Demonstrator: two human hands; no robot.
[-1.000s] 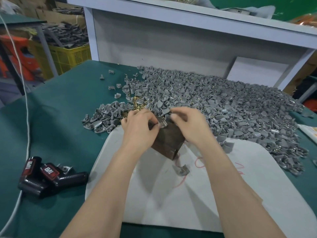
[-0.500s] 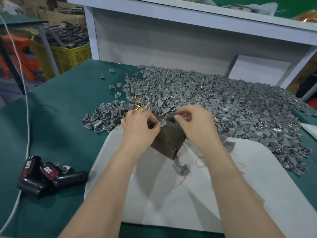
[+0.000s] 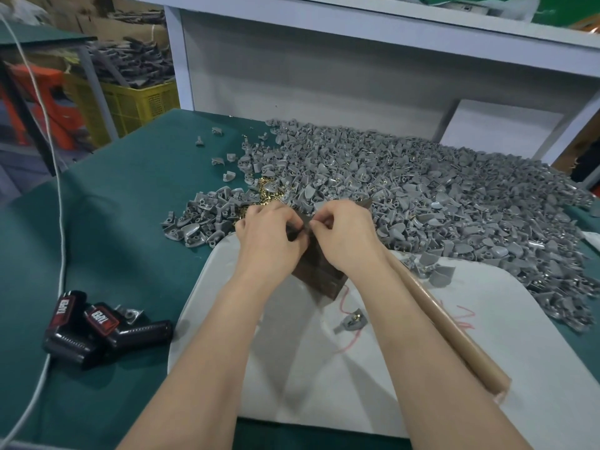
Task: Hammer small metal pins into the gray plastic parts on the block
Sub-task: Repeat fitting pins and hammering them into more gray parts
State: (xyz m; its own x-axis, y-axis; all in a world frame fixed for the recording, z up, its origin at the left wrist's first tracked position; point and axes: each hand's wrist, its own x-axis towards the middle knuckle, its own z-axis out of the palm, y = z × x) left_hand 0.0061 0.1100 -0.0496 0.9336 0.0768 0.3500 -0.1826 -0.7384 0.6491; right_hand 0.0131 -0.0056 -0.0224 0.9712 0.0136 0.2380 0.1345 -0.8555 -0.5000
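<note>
Had both hands on top of the dark wooden block (image 3: 319, 277), which sat on the white board (image 3: 292, 368) on my worktop. Left hand (image 3: 268, 237) and right hand (image 3: 345, 235) fingers were curled together pinching something small, couldn't tell what. Big pile of gray plastic parts (image 3: 422, 190) lay right behind

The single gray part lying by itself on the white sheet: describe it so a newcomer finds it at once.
Start at the white sheet spread over the green table. Below the dark wooden block, just right of the right forearm, lies one gray part. Unlike the big gray pile behind, it sits alone beside red scribbles, brass glinting on it.
</note>
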